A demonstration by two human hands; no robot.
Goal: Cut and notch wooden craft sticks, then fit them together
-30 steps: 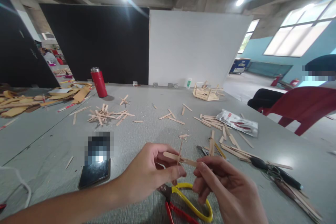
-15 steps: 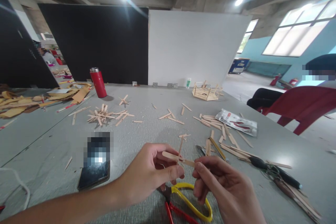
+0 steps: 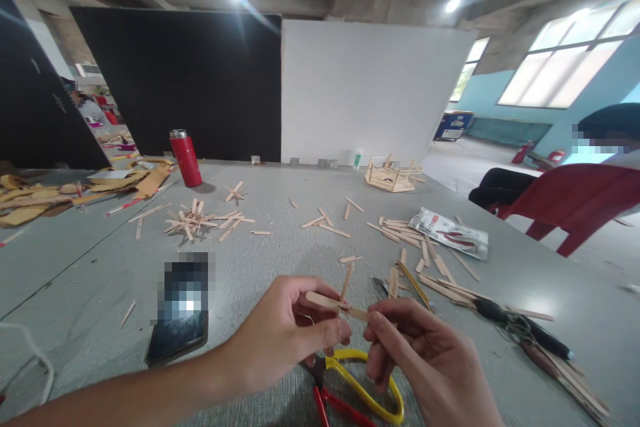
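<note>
My left hand [image 3: 287,337] and my right hand [image 3: 425,360] meet low in the middle of the view, both pinching a small cross of wooden sticks [image 3: 339,302] held above the grey table [image 3: 280,240]. One stick lies flat between the fingertips; a thinner one stands up across it. Right under my hands lie scissors with yellow and red handles [image 3: 360,387].
A dark phone [image 3: 177,337] lies at my left. Loose sticks [image 3: 205,219] are scattered over the table, with a red bottle [image 3: 186,158], a stick-built frame [image 3: 393,175], a printed packet [image 3: 447,232] and pliers [image 3: 520,330]. A person sits on a red chair [image 3: 575,203] at the right.
The upright stick in the cross has tilted slightly to the right; my hands stay pinched on it in nearly the same place.
</note>
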